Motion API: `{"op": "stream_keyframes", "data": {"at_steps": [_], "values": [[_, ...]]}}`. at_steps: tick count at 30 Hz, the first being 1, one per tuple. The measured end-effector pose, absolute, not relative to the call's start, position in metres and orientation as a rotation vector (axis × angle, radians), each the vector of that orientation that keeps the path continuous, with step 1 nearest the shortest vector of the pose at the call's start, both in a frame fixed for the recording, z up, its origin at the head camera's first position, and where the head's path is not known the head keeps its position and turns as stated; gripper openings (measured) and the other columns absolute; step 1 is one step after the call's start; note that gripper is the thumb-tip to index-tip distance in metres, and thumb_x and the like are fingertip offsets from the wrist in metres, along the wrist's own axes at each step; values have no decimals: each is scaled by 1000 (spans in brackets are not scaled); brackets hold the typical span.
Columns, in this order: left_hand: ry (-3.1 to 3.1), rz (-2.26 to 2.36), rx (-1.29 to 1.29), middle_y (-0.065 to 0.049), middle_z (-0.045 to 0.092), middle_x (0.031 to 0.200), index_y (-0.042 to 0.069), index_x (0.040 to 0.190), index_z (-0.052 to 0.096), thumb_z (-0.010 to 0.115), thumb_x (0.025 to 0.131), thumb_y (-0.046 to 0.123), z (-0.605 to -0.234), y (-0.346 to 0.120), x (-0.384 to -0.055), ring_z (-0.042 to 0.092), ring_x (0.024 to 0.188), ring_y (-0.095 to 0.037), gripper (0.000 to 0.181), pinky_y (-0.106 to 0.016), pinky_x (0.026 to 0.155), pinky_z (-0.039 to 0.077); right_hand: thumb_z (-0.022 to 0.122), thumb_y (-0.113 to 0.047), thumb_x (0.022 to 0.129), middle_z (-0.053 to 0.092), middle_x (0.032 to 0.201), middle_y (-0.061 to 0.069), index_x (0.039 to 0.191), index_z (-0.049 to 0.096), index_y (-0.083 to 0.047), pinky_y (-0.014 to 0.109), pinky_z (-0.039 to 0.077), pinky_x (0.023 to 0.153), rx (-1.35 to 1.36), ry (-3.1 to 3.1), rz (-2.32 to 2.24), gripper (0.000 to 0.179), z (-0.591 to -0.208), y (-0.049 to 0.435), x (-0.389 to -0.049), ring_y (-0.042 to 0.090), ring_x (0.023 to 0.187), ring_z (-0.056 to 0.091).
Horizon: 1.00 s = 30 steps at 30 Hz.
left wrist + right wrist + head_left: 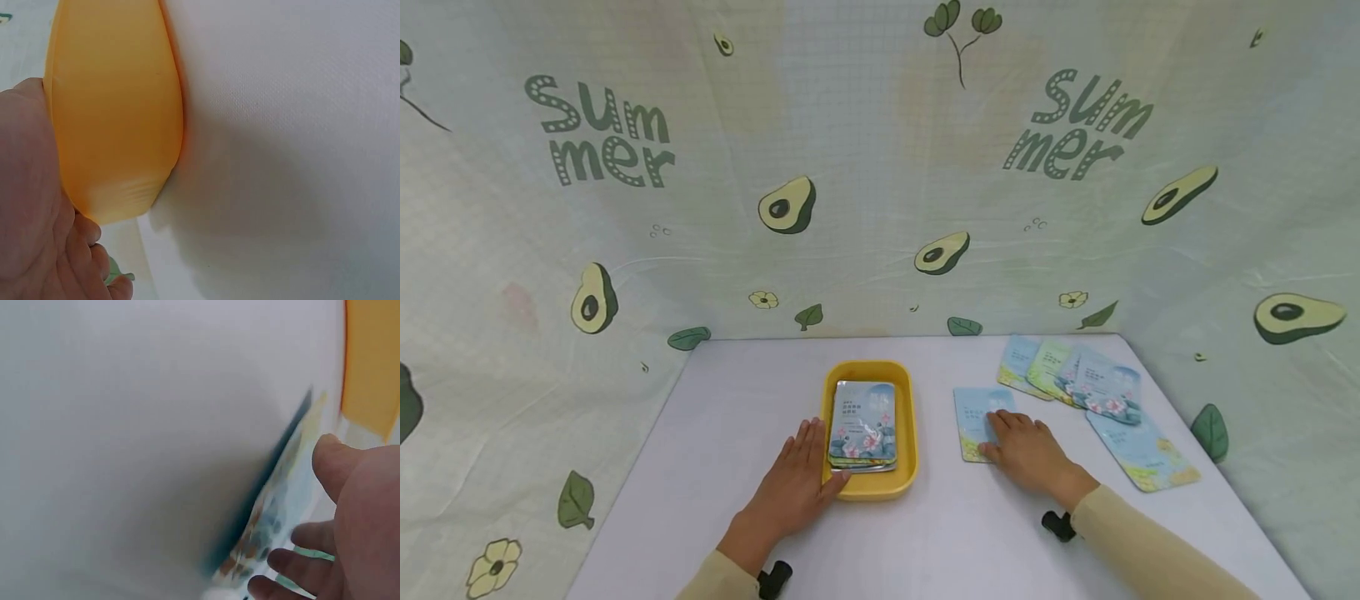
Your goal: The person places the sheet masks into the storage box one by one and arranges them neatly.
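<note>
A yellow tray (913, 442) holds a small stack of flat face mask packets (863, 417), the top one blue-grey with pink flowers. My left hand (793, 483) lies along the tray's left side with straight fingers, its thumb over the near left corner; the left wrist view shows the tray's outer wall (119, 112) against this hand. To the right of the tray a light blue face mask packet (972, 410) with a yellow flowery bottom lies on the table. The fingers of my right hand (1033, 454) rest on its right part, thumb near its lower edge.
Several more packets lie overlapping at the back right: a blue one (1017, 360), a green one (1049, 367) and a flowered one (1105, 387). Another blue packet (1142, 450) slants near the table's right edge. A printed cloth (865, 167) hangs behind the white table (760, 383).
</note>
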State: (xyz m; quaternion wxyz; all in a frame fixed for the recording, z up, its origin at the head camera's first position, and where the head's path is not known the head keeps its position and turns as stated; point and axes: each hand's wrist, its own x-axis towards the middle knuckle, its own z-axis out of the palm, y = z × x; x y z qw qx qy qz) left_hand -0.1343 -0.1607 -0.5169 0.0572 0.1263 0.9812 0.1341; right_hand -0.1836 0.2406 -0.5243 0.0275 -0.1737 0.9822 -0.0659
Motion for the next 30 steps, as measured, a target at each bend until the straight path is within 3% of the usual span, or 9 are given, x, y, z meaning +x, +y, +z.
{"op": "stream_keyframes", "data": {"at_steps": [4,11,18,24,30], "values": [[2966,392,391,-18,19,176,0,168,12,44,106,66,-516,-161,-135,15,164,-34,96,-54,131,21,68,-49,101,58,144,28,151,50,4,70,49,100,-548,3149,-123,75,-525,253,-208,51,132,55],[2950,418,430,-18,18,176,0,168,12,44,106,65,-518,-162,-135,14,164,-34,95,-53,132,21,73,-66,91,56,138,25,155,50,-4,70,46,99,-520,3112,-61,92,-523,269,-240,46,123,52],[2951,416,407,-17,18,176,1,169,10,44,106,65,-521,-162,-135,14,165,-33,96,-52,132,21,69,-79,85,54,138,20,157,51,-14,64,45,99,-547,3058,-1,99,-527,275,-255,41,118,49],[2950,430,396,-17,19,176,1,169,11,46,106,64,-518,-162,-134,14,164,-33,95,-53,131,22,67,-78,86,53,142,20,152,56,-14,65,45,99,-571,3033,17,92,-526,272,-259,43,122,50],[2945,442,394,-17,18,176,1,169,11,46,106,64,-517,-161,-134,14,164,-33,95,-52,132,21,75,-75,83,51,146,22,147,58,-10,66,44,101,-557,3050,-55,93,-525,271,-260,45,123,49]]}}
